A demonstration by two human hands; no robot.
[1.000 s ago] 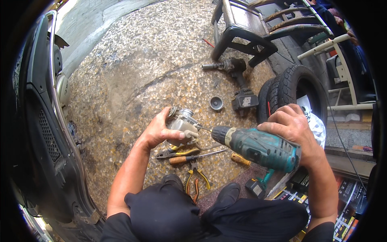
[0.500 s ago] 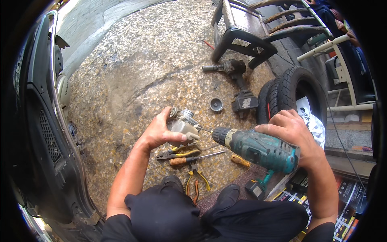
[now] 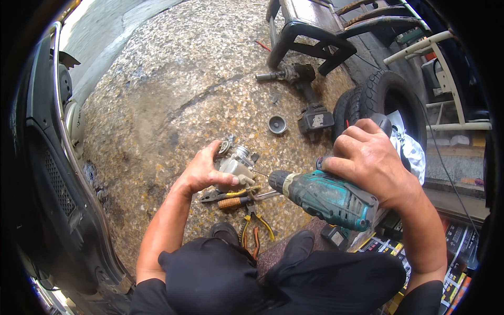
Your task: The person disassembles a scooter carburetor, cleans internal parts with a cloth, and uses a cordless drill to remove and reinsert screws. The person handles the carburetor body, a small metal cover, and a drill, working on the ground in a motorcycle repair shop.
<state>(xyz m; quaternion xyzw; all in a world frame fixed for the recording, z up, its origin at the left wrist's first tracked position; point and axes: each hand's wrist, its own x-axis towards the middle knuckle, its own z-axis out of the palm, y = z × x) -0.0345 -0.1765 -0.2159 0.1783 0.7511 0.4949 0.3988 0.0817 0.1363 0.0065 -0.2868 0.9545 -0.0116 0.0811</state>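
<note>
My left hand (image 3: 203,170) is closed around a small metal carburetor (image 3: 236,167), thumb pressed along its near side. Closed on a teal and black cordless drill (image 3: 328,197) is my right hand (image 3: 370,163). The drill lies nearly level, its chuck pointing left at the carburetor. A thin bit (image 3: 260,172) reaches toward the carburetor's right side; whether it touches, I cannot tell. Below the carburetor on the ground are pliers with yellow handles (image 3: 252,189), a wooden-handled screwdriver (image 3: 229,203) and open yellow-handled pliers (image 3: 266,227).
A small round metal cup (image 3: 277,125) and a black impact wrench (image 3: 307,94) lie beyond my hands. Tyres (image 3: 367,94) and a chair (image 3: 310,26) stand to the right. A battery pack (image 3: 334,237) shows below the drill. A dark vehicle panel (image 3: 58,173) borders the left.
The drill has shifted left and turned somewhat, with its chuck closer to the carburetor. My right hand has rolled over, showing more of its back. The whole view has shifted slightly.
</note>
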